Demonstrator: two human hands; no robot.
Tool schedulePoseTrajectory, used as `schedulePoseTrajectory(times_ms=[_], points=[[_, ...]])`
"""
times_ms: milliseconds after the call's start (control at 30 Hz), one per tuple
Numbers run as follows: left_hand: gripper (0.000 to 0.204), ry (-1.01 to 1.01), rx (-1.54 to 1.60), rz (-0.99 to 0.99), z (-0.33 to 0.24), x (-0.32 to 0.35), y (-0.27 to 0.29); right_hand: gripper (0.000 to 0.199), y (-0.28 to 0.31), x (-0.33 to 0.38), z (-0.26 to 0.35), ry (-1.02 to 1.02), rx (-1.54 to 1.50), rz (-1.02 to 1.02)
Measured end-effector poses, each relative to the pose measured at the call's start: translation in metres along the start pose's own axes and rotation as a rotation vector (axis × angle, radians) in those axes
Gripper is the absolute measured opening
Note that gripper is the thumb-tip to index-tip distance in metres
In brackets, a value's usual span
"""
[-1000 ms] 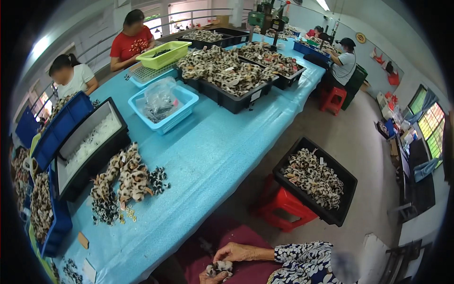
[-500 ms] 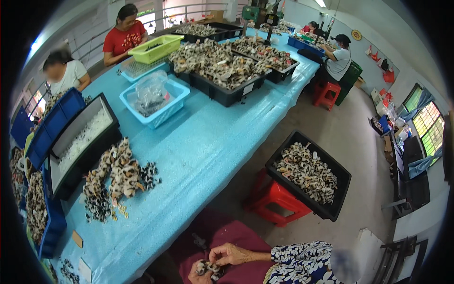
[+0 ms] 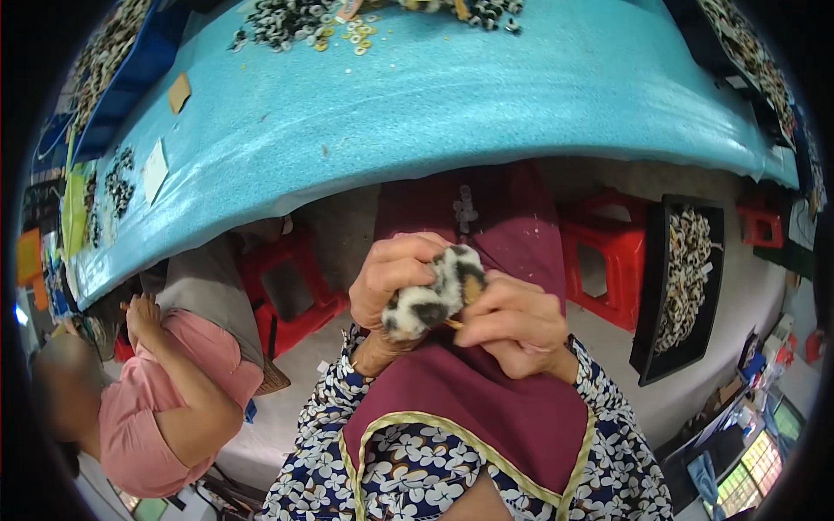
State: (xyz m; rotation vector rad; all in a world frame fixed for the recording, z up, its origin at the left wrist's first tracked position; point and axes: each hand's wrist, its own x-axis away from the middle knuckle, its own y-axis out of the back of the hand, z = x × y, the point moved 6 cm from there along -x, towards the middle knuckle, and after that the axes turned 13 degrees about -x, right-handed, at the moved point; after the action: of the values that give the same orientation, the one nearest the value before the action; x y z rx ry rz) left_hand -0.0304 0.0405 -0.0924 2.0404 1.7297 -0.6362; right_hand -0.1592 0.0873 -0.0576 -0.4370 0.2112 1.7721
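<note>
Above my lap I hold a small plush animal piece (image 3: 421,306), white with black and tan patches. My left hand (image 3: 387,280) is closed around its left side. The fingers of my right hand (image 3: 514,326) pinch its right end, where a bit of orange-yellow sticks out below. What the right fingertips press on is partly hidden. Several small clear plastic discs (image 3: 466,207) lie on the maroon apron (image 3: 512,208) just beyond my hands.
The blue-covered table (image 3: 417,104) curves across the front, with black and white small parts (image 3: 295,22) and yellow rings (image 3: 358,35) on it. A black crate (image 3: 647,321) of plush pieces stands at right by a red stool (image 3: 618,260). A co-worker in pink (image 3: 187,373) sits at left.
My head has turned and tipped down, so my hands now sit mid-view, larger. The plush piece stays in my hands; the right hand now pinches its right end.
</note>
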Motion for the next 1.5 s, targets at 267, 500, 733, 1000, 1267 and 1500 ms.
schedulePoseTrajectory(times_ms=[267,500,733,1000,1267,1500], points=[[0.023,-0.023,-0.110,0.182,-0.012,0.000,0.008,0.023,0.027,-0.022,-0.003,-0.032,0.204,-0.175],[0.028,-0.076,-0.121,0.124,-0.013,0.000,0.008,0.012,0.014,-0.009,-0.022,-0.139,0.038,-0.061],[0.034,0.071,-0.117,0.003,-0.007,0.004,0.018,0.011,0.017,-0.001,-0.014,-0.176,0.141,-0.169],[0.020,-0.049,-0.171,0.240,-0.014,0.001,0.009,0.019,0.014,-0.013,-0.022,-0.040,-0.016,-0.029],[0.020,0.080,-0.089,-0.054,-0.026,0.014,0.008,0.017,0.001,-0.003,-0.012,-0.029,0.029,-0.073],[0.018,0.525,-0.213,0.068,0.015,0.045,0.005,0.017,-0.002,0.029,-0.045,-0.348,0.135,-0.147]])
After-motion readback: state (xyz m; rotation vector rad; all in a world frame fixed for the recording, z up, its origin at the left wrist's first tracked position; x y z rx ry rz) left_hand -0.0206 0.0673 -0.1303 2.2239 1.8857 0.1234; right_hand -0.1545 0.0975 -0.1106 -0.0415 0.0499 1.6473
